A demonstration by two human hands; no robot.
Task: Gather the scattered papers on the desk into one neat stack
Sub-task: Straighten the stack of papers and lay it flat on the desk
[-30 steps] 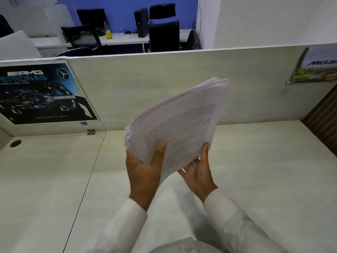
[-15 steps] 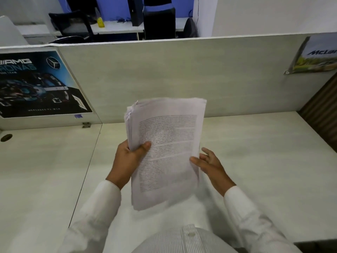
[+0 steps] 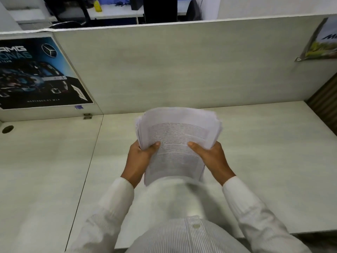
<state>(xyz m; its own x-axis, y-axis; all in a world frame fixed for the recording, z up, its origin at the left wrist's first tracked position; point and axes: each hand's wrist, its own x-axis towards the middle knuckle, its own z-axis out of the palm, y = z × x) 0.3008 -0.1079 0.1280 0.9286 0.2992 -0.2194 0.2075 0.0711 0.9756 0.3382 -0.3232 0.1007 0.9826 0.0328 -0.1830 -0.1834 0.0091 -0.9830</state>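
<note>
A thick stack of printed white papers (image 3: 177, 136) is held above the pale desk (image 3: 264, 161), just in front of my chest. My left hand (image 3: 140, 159) grips its left edge, thumb on the top sheet. My right hand (image 3: 212, 157) grips the right edge the same way. The far ends of the sheets fan out slightly and are uneven. The near end of the stack is blurred and partly hidden by my shirt. I see no loose sheets on the desk.
A grey partition wall (image 3: 173, 66) closes the back of the desk. A dark car poster (image 3: 36, 73) hangs at the left and another poster (image 3: 322, 41) at the upper right. A cable hole (image 3: 7, 129) sits at the far left. A desk seam (image 3: 87, 168) runs toward me.
The stack has come down from an upright tilt to lie flatter and closer to my chest. My right hand, which only touched the edge before, now grips it. The view has tilted down.
</note>
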